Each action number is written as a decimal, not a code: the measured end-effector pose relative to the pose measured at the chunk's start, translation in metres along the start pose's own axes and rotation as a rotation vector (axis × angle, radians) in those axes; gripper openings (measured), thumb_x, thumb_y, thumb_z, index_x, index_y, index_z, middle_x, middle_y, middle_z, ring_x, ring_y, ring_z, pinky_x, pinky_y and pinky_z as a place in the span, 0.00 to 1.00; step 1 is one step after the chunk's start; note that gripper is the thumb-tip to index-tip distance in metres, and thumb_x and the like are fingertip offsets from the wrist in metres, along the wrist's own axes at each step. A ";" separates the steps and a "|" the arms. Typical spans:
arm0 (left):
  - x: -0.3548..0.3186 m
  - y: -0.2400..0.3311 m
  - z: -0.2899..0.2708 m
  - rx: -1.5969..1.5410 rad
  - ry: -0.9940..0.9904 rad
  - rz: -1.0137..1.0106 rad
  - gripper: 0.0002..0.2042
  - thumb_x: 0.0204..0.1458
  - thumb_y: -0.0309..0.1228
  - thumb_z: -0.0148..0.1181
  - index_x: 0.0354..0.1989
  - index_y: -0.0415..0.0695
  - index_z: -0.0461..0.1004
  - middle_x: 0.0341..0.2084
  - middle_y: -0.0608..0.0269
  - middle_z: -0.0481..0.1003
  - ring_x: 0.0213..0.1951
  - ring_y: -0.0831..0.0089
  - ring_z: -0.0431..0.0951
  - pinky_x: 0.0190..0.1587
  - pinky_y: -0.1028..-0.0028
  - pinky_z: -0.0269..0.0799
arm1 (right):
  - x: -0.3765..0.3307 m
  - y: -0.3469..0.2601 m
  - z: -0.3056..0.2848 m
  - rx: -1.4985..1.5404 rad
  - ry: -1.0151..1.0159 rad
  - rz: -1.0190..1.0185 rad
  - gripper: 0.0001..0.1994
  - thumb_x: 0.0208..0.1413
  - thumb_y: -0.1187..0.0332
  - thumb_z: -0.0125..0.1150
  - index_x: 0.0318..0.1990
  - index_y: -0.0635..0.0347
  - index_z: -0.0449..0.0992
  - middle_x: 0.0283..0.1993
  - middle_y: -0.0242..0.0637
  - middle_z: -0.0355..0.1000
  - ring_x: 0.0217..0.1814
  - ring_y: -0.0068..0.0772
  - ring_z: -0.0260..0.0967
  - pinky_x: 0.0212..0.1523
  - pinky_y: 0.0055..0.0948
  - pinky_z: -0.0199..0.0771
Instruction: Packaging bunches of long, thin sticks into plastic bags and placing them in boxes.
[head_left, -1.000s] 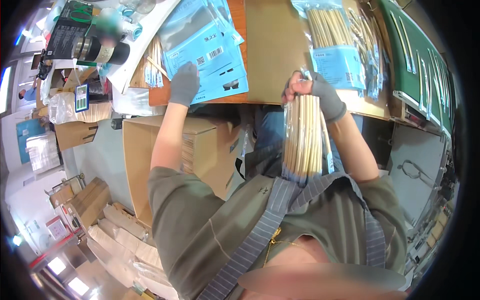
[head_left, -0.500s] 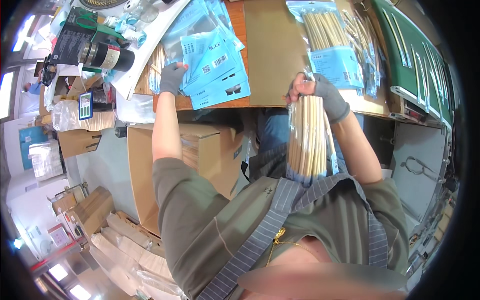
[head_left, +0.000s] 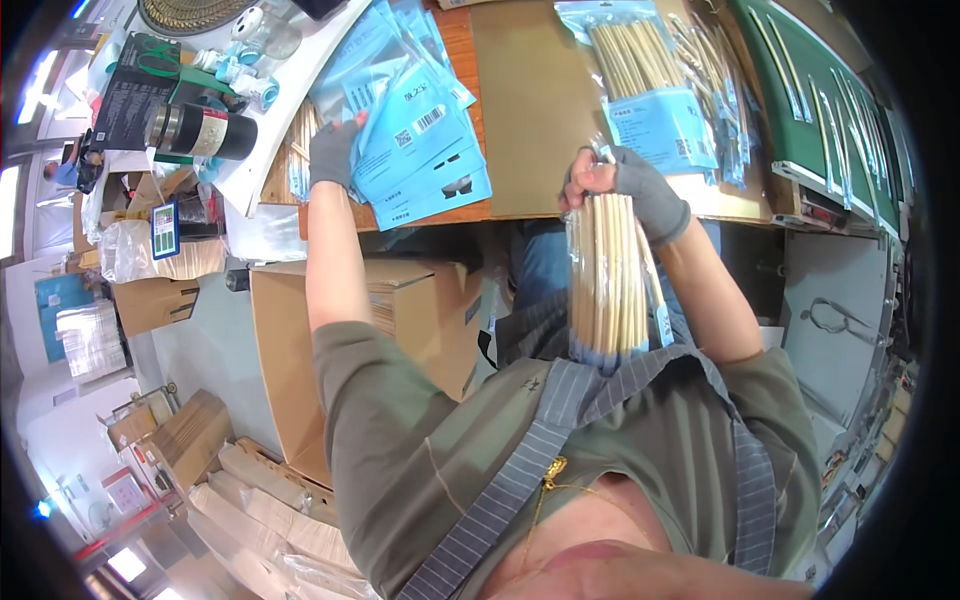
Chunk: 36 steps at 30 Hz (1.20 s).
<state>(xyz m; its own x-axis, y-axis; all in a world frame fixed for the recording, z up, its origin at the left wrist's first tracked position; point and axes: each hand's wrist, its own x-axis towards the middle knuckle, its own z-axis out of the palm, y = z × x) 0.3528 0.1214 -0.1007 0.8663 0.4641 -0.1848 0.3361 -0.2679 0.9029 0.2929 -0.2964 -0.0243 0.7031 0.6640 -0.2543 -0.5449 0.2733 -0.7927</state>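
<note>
In my right hand, gloved in grey with bare fingertips, a clear bag of pale wooden sticks hangs by its top. The bag's lower end is blue and rests near the apron. My left hand, in a matching glove, is at the left edge of a fanned pile of blue printed plastic bags. Its thumb and fingers close on the edge of an upper blue bag; the fingertips are partly hidden. Beside that hand lie some loose thin sticks.
Filled stick bags lie at the table's far right, beside a green board bearing wrapped sticks. A black flask and small bottles stand on the white surface at left. Below the table's edge is an open cardboard box.
My left hand has shifted slightly, and the top blue bag's clear part now bulges up beside it. My right hand still holds the stick bag. The whole view has tilted a little.
</note>
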 end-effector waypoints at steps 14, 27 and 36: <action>-0.143 -0.023 0.231 0.173 -0.465 0.383 0.13 0.51 0.38 0.54 0.35 0.40 0.76 0.27 0.51 0.77 0.33 0.63 0.78 0.34 0.69 0.70 | 0.016 0.019 -0.008 0.094 -0.010 0.065 0.27 0.47 0.70 0.58 0.56 0.67 0.62 0.33 0.41 0.72 0.35 0.31 0.72 0.39 0.29 0.72; -0.168 0.000 0.236 0.178 -0.329 0.476 0.11 0.52 0.33 0.52 0.42 0.42 0.70 0.29 0.49 0.74 0.32 0.52 0.74 0.33 0.60 0.68 | -0.009 0.012 -0.039 0.199 0.072 0.039 0.27 0.47 0.73 0.57 0.56 0.71 0.58 0.29 0.38 0.70 0.32 0.30 0.71 0.35 0.28 0.73; -0.159 -0.070 0.262 0.041 -0.174 0.456 0.10 0.47 0.34 0.57 0.36 0.44 0.73 0.32 0.56 0.75 0.35 0.57 0.75 0.37 0.65 0.69 | 0.008 0.030 -0.037 0.193 0.038 0.156 0.26 0.46 0.73 0.56 0.55 0.69 0.61 0.30 0.42 0.72 0.31 0.32 0.72 0.33 0.28 0.73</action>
<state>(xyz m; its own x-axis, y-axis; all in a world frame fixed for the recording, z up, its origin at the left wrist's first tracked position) 0.2886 -0.1550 -0.2365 0.9764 0.1447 0.1606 -0.0807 -0.4453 0.8917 0.2987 -0.3088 -0.0699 0.6183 0.6828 -0.3892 -0.7227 0.2995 -0.6229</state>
